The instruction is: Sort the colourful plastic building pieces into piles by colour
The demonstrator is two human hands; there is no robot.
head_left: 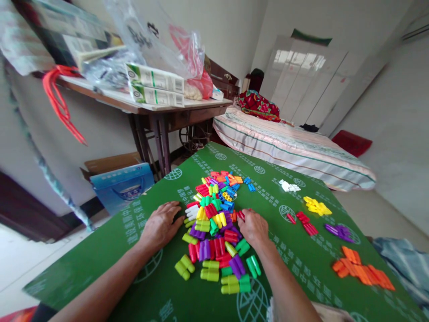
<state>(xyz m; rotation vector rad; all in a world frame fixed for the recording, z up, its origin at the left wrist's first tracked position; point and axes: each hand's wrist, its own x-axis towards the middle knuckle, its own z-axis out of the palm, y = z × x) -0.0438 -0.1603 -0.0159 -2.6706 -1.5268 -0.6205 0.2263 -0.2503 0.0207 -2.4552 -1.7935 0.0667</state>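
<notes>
A heap of colourful plastic toy pieces (210, 226), shaped like joined double tubes with rounded ends, lies mid-table. My left hand (163, 225) rests palm down at the heap's left side, thumb stretched out close to some white pieces (192, 212). On the right side of the heap, my right hand (254, 227) has its fingertips pinched on a red toy piece (240, 215). Sorted by colour further right are white (289, 186), yellow (317, 206), red (306, 223), purple (340, 232) and orange pieces (363, 269).
The green printed board (110, 255) forms the tabletop. Beyond it stand a bed (288, 138) and, at left, a wooden table (140, 106) loaded with boxes and plastic bags. A blue carton (122, 185) sits on the floor beside the board's left edge.
</notes>
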